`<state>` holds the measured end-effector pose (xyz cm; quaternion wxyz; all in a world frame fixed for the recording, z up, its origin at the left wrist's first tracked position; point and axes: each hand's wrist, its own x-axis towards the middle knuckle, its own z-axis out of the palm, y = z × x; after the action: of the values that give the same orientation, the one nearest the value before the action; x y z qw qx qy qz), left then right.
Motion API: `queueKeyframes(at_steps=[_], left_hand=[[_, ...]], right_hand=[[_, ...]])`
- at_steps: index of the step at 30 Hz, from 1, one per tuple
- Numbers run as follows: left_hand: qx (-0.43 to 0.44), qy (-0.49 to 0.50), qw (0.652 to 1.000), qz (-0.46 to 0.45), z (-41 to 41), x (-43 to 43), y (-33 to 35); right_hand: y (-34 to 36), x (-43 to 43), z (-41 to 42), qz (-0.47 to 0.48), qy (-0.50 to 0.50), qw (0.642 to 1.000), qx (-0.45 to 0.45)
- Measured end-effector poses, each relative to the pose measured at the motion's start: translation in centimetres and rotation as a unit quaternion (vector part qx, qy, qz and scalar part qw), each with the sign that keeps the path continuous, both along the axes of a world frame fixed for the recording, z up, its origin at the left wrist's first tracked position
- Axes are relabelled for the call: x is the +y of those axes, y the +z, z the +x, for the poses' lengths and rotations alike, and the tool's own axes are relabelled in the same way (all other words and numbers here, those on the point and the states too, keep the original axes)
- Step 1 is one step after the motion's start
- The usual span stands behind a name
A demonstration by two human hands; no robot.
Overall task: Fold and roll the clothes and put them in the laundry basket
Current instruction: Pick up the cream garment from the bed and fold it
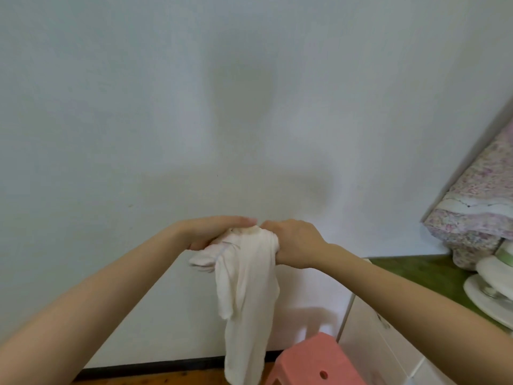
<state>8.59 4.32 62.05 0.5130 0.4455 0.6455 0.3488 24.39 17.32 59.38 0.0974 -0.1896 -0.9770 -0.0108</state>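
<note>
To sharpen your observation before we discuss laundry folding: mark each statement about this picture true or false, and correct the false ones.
1. Both the left hand and the right hand touch the white garment. True.
2. The garment is neatly rolled up. False: it hangs loose from the hands.
3. A pink stool stands low in the picture, right of the garment's lower end. True.
4. The right hand lies flat and open. False: its fingers curl round the garment's top.
5. The green countertop holds white dishes. True.
6. The garment is being lowered into a laundry basket. False: no basket is in view.
</note>
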Motion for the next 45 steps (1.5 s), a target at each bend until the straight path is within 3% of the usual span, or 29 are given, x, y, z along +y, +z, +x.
queueKeyframes(at_steps=[1, 3, 4, 6, 7, 8, 10, 13, 17, 20, 22, 28, 31, 36, 38, 41, 43, 45], left_hand=[[0.111, -0.017, 0.993, 0.017, 0.9, -0.2, 0.3], [0.319, -0.027, 0.946, 0.047, 2.2, -0.5, 0.5], [0.419, -0.025, 0.906, 0.054, 2.5, -0.6, 0.2], [0.611, -0.029, 0.788, 0.065, 2.7, -0.3, -0.7], [0.666, -0.023, 0.742, 0.071, 2.5, 0.1, -1.2], [0.688, -0.01, 0.721, 0.081, 2.4, 0.6, -1.6], [0.669, 0.04, 0.735, 0.107, 2.1, 1.1, -1.6], [0.605, 0.066, 0.786, 0.108, 1.9, 1.5, -1.1], [0.445, 0.083, 0.888, 0.083, 1.0, 1.1, -1.2], [0.271, 0.127, 0.95, 0.091, 0.0, 0.6, -1.6], [0.166, 0.14, 0.973, 0.078, -0.2, 0.1, -1.4], [0.069, 0.106, 0.992, 0.022, -1.3, 0.0, 0.2], [0.067, 0.088, 0.993, -0.036, -1.1, -0.4, 0.6], [0.101, 0.114, 0.988, -0.004, 0.0, -1.2, 0.5], [0.065, 0.139, 0.988, 0.011, 0.8, -1.6, 1.5], [0.007, 0.095, 0.994, 0.045, 0.5, -1.9, 2.5], [0.115, 0.074, 0.988, 0.072, 0.5, -1.6, 2.4], [0.323, 0.055, 0.94, 0.093, 1.6, -1.2, 1.7]], right_hand=[[0.0, 0.1, -0.2, -0.037, -0.016, 0.999, -0.008], [-0.1, 0.6, -0.8, -0.124, -0.022, 0.992, -0.001], [-0.1, 0.9, -1.1, -0.168, -0.012, 0.986, 0.01], [0.6, 1.2, -1.8, -0.227, 0.016, 0.974, 0.015], [1.1, 1.4, -2.1, -0.248, 0.023, 0.968, 0.007], [1.7, 1.6, -2.3, -0.268, 0.021, 0.963, -0.008], [2.9, 1.9, -2.7, -0.324, 0.001, 0.945, -0.035], [4.0, 2.4, -3.0, -0.356, -0.014, 0.931, -0.079], [4.9, 1.6, -3.0, -0.266, 0.015, 0.959, -0.094], [5.0, 0.7, -2.4, -0.172, 0.023, 0.985, -0.016], [4.7, -0.1, -1.6, -0.126, 0.069, 0.989, 0.035], [0.2, -2.1, -0.5, 0.159, 0.099, 0.982, 0.002], [-1.2, -2.1, -0.9, 0.228, 0.127, 0.963, 0.065], [-1.4, -1.5, -1.4, 0.179, 0.186, 0.944, 0.205], [-1.4, -1.3, -1.3, 0.165, 0.184, 0.947, 0.204], [-1.9, -0.8, -1.1, 0.16, 0.144, 0.963, 0.165], [-1.7, -1.1, -1.0, 0.123, 0.095, 0.979, 0.133], [-1.0, -1.6, -1.0, 0.029, 0.038, 0.994, 0.1]])
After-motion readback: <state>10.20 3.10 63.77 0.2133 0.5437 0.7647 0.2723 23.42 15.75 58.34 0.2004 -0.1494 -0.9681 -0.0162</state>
